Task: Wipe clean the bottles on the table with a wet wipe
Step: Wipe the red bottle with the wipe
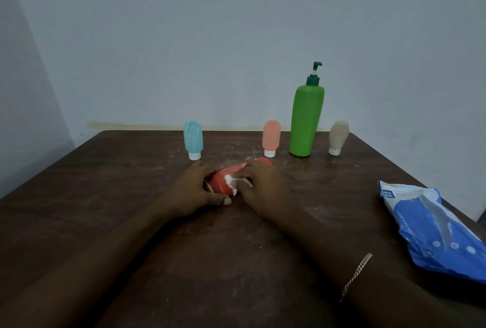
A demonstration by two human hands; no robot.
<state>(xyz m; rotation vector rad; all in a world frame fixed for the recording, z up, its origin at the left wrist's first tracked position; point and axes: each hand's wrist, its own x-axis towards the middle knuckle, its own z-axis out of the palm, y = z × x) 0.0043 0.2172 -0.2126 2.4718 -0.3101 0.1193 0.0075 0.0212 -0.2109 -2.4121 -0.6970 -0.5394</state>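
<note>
A red bottle [223,182] lies on its side at the middle of the dark wooden table [105,196]. My left hand [196,191] grips its base end, thumb on the near side. My right hand [263,185] holds a crumpled white wet wipe [231,182] against the bottle's side. Behind them stand a light blue bottle [193,138], a pink bottle [271,137], a tall green pump bottle [306,120] and a beige bottle [338,137], the small ones resting on their white caps.
A blue and white wet wipe pack [431,227] lies at the table's right edge. A pale wall stands right behind the table's far edge. White smears and specks mark the tabletop around the bottles.
</note>
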